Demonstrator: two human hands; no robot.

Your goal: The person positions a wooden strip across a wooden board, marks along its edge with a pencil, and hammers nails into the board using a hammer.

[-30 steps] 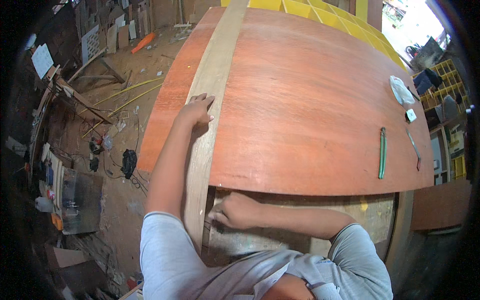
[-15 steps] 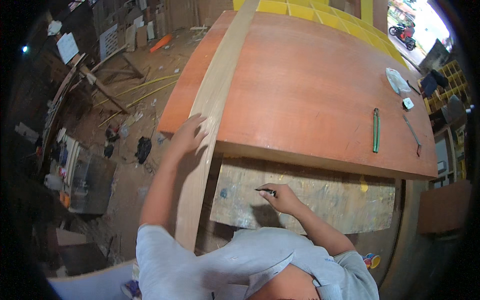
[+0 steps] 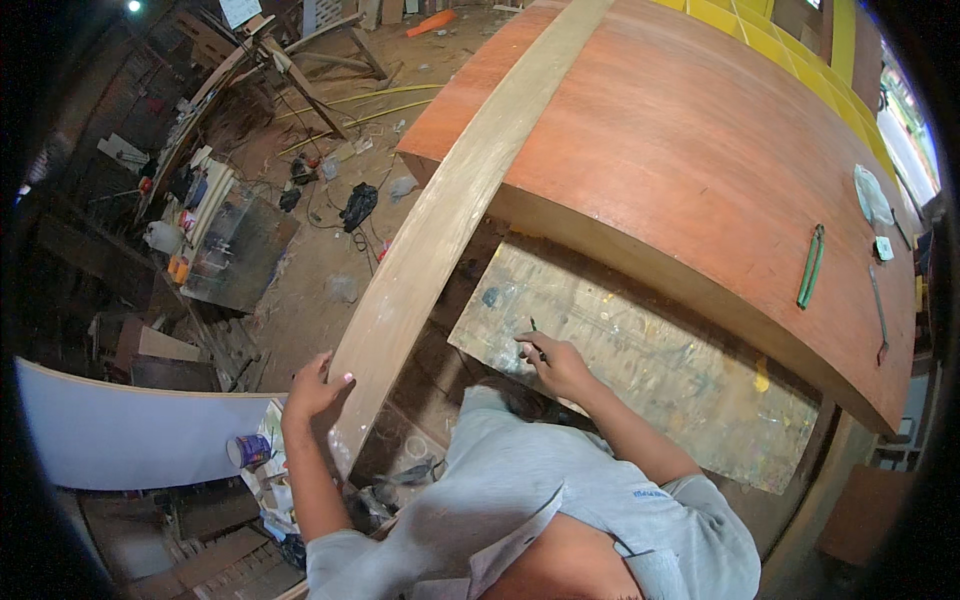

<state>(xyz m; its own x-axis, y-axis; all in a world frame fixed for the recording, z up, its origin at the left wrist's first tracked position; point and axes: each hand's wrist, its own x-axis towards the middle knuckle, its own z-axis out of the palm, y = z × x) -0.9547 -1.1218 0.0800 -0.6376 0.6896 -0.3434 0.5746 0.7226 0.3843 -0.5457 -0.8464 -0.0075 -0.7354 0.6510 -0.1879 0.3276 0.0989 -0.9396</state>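
Observation:
A long, pale wooden plank (image 3: 440, 225) lies lengthwise over the left part of an orange-brown wooden panel (image 3: 690, 150), its near end reaching back toward my body. My left hand (image 3: 313, 392) holds the plank's left edge near that end, thumb on the upper face; its lower fingers are partly hidden. Between the fingers of my right hand (image 3: 560, 368) is a slim dark pen or pencil (image 3: 533, 325), pointing up. That hand is above a paint-stained board (image 3: 640, 345), which sits lower than the panel.
Green-handled pliers (image 3: 811, 268), a thin metal rod tool (image 3: 880, 318) and a plastic bag (image 3: 872, 193) rest on the panel's right side. Beyond it stands a yellow grid frame (image 3: 770, 40). A paint can (image 3: 247, 451) is at lower left; scraps litter the floor (image 3: 335, 250).
My left hand has slid back along the plank toward its near end and now grips the edge. The view has turned and shifted; the pen now points more upward.

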